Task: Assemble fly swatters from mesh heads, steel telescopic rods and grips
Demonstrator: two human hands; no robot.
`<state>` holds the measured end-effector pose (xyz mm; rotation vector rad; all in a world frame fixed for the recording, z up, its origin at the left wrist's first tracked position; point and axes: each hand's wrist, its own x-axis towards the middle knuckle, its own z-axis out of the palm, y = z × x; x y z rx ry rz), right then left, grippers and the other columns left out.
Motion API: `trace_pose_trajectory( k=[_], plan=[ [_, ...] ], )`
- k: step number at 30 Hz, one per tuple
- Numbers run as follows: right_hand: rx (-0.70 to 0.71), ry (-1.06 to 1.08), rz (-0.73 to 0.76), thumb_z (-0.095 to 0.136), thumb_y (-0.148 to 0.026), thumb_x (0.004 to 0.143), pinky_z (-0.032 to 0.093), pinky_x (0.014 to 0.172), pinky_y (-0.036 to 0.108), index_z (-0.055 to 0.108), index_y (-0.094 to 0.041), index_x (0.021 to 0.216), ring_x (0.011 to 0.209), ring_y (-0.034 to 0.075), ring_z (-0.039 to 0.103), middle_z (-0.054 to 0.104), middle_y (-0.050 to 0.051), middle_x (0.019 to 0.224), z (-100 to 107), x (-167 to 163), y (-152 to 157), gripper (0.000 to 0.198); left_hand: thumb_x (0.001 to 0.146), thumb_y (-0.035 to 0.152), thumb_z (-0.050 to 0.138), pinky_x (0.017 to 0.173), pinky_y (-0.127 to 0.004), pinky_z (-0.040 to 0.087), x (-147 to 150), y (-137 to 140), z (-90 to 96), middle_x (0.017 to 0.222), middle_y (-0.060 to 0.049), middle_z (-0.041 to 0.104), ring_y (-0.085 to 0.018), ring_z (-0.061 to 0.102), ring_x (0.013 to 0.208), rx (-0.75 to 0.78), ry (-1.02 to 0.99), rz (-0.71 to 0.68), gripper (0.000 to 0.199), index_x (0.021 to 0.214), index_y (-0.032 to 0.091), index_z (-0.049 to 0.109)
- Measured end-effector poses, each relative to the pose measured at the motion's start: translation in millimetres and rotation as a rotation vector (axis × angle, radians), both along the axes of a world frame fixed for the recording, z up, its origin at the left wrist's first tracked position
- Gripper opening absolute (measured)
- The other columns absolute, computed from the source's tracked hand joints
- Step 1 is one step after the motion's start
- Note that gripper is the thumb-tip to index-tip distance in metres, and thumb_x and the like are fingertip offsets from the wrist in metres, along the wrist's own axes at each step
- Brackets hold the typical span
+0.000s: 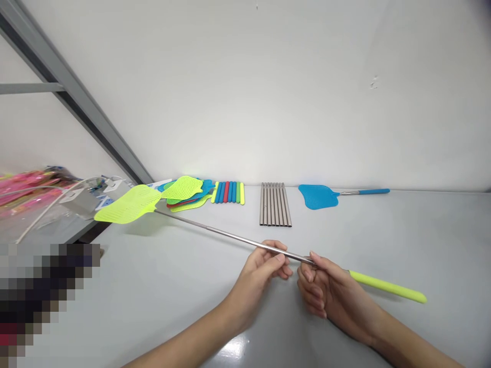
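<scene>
A yellow-green fly swatter (130, 204) with an extended metal telescopic rod is held above the table, its perforated head at the left and its yellow-green grip at the right. My left hand (266, 263) is closed around the rod near its middle, thumb on the metal. To the right, my right hand (326, 283) pinches the thicker end of the rod, just ahead of the grip. Part of the rod is hidden behind that palm. Behind my hands lies a row of metal tubes (274, 204).
On the grey table (184, 286) lie a stack of swatter heads (182, 189), a row of coloured grips (228, 192) and a blue fly swatter (320, 197) along the white wall. At the left are white boxes (79, 202), a cable and pink plastic-wrapped items (30, 191).
</scene>
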<state>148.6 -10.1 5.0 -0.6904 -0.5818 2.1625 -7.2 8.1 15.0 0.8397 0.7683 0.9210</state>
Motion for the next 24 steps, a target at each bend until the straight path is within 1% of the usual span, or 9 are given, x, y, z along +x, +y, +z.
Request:
trace_pose_trajectory(
  k=[3,6,9,14,18,24],
  plan=[
    [-0.008,0.005,-0.007,0.032,-0.042,0.086,0.025,0.044,0.021,0.05,-0.015,0.062,0.043,0.008,0.032,0.032,-0.004,0.05,0.0,1.6,2.3,0.04,0.072,0.02,0.058,0.071,-0.026,0.035,-0.8,0.1,-2.9,0.076,0.0,0.05,-0.011,0.049,0.069,0.069,0.093,0.02,0.018,0.088,0.018,0.048],
    [-0.01,0.009,-0.013,0.031,-0.042,0.086,0.025,0.044,0.022,0.049,-0.015,0.061,0.044,0.008,0.032,0.032,-0.004,0.05,-0.3,3.0,2.9,0.041,0.072,0.017,0.058,0.067,-0.024,0.035,-2.3,0.5,-2.7,0.075,0.0,0.048,-0.01,0.046,0.066,0.08,0.124,-0.009,0.014,0.08,0.017,0.047],
    [-0.007,0.007,-0.018,0.03,-0.041,0.086,0.025,0.044,0.022,0.049,-0.015,0.061,0.044,0.008,0.032,0.032,-0.004,0.049,-0.6,3.6,2.0,0.041,0.074,0.017,0.056,0.064,-0.024,0.034,-3.7,1.6,-0.8,0.071,0.001,0.045,-0.009,0.044,0.062,0.033,0.071,-0.074,0.008,0.074,0.015,0.048],
    [-0.008,0.018,-0.024,0.031,-0.041,0.086,0.024,0.044,0.022,0.049,-0.016,0.062,0.044,0.008,0.032,0.032,-0.004,0.05,-0.2,3.4,1.8,0.039,0.075,0.016,0.052,0.063,-0.025,0.034,-5.5,4.3,-0.6,0.075,0.0,0.046,-0.008,0.043,0.061,-0.064,-0.062,-0.092,0.005,0.078,0.016,0.048],
    [0.0,0.005,-0.009,0.033,-0.043,0.085,0.025,0.044,0.022,0.049,-0.016,0.062,0.044,0.008,0.033,0.032,-0.004,0.05,0.1,3.4,2.8,0.039,0.072,0.012,0.055,0.061,-0.024,0.034,-5.7,5.6,-3.0,0.076,0.001,0.045,-0.007,0.042,0.06,-0.108,-0.105,-0.083,0.013,0.082,0.018,0.049],
    [0.007,0.019,-0.012,0.031,-0.043,0.086,0.025,0.044,0.022,0.049,-0.016,0.061,0.044,0.008,0.033,0.033,-0.004,0.05,-0.5,3.4,1.4,0.041,0.067,0.005,0.053,0.061,-0.023,0.033,-6.6,6.4,-5.0,0.075,0.002,0.043,-0.006,0.042,0.058,-0.13,-0.168,-0.117,0.022,0.084,0.017,0.05]
  ],
)
